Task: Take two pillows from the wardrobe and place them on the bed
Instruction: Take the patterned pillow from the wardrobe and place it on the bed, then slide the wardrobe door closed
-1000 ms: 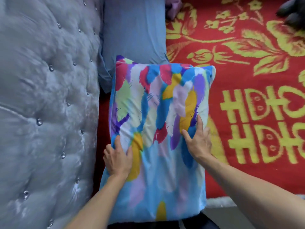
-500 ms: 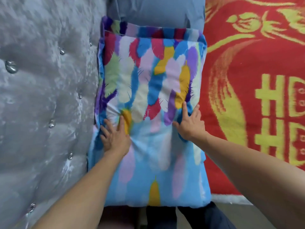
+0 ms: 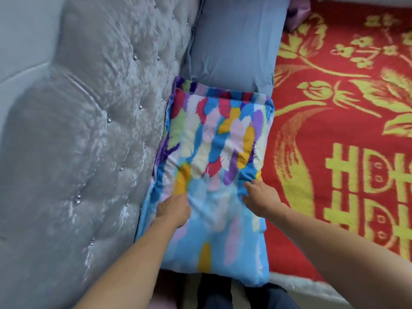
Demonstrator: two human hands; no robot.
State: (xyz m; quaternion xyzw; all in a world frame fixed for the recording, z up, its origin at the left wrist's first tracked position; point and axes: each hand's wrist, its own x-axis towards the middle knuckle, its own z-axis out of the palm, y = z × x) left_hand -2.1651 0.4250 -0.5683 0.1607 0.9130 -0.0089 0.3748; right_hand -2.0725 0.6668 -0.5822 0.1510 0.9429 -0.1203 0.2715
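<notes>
Bed [image 3: 347, 152], covered by a red and yellow patterned blanket, fills the right of the view; a grey tufted headboard [image 3: 89, 141] fills the left. Between them, a plain blue pillow [image 3: 234, 41] lies against the headboard, and a feather-print pillow [image 3: 214, 152] lies just beside it, their ends touching or slightly overlapping. Left hand [image 3: 174, 210] and right hand [image 3: 260, 199] press on the print pillow's near half, fingers curled down into the cover; whether they pinch the fabric or only push cannot be told. Judged from this layout, both pillows appear placed and the step in hand is settling the second. To do it well, even pressure from both hands should seat the pillow flat and square with the headboard, its far edge butted to the blue pillow rather than riding over it.
</notes>
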